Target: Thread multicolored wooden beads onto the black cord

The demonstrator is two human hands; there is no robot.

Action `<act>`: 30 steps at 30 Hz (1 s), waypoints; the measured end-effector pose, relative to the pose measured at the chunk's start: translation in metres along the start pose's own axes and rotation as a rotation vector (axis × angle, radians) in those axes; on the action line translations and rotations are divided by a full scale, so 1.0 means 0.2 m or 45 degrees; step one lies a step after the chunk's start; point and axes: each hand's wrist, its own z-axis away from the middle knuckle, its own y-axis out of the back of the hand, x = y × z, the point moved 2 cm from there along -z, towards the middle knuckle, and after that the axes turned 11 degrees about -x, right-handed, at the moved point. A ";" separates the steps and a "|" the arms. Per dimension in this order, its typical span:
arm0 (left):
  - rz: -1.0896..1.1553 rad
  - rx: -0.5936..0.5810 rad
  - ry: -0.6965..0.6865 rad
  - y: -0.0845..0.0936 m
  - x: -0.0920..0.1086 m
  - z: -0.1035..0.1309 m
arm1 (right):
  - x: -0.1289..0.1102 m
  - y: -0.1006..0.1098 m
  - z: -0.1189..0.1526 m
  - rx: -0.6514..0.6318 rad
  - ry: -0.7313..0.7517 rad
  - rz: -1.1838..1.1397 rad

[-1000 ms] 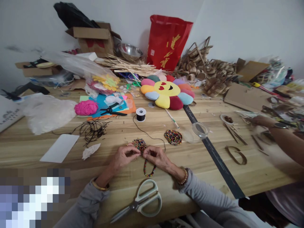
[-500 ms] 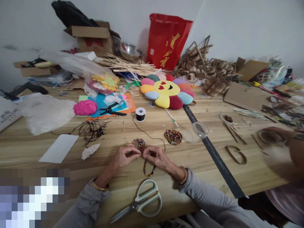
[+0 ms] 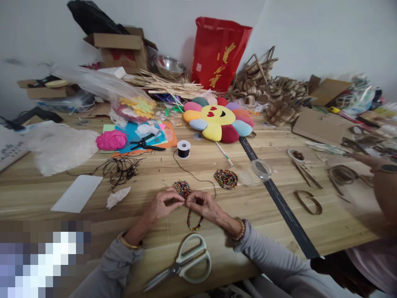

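My left hand (image 3: 160, 205) and my right hand (image 3: 205, 205) meet fingertip to fingertip above the table, both in a pinch. A string of small multicoloured beads (image 3: 194, 228) hangs in a loop below them, its upper end at the pinched fingertips. The cord itself is too fine to make out there. Just behind my fingers lies a heap of multicoloured beads (image 3: 181, 187), partly covered by my hands. Closer to me are scissors with pale handles (image 3: 195, 258), blades pointing left. Coiled bead strands (image 3: 226, 179) rest beyond my right hand.
A spool of black cord (image 3: 183, 150) stands behind the beads, its cord trailing right. Tangled black cords (image 3: 120, 167) and white paper (image 3: 77, 193) lie left. A dark ruler (image 3: 288, 215) crosses the right side. A co-worker's hand (image 3: 366, 159) is far right, near a brown coil (image 3: 343, 174).
My hands and the bead string have hardly moved. At the right, the co-worker's hand has left the brown coil, which now lies flatter on the table, and reaches farther back.
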 end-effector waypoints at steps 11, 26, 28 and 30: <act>0.067 -0.049 -0.049 -0.02 -0.02 0.00 | 0.01 -0.01 0.00 0.001 -0.022 -0.084; 0.050 -0.062 -0.075 0.00 0.03 -0.02 | -0.09 0.00 0.01 -0.032 0.070 -0.170; 0.028 -0.047 -0.086 0.00 0.05 -0.02 | -0.09 -0.01 0.01 -0.067 0.085 -0.208; 0.025 -0.022 -0.097 0.00 0.06 -0.02 | -0.08 -0.01 0.01 -0.089 0.083 -0.250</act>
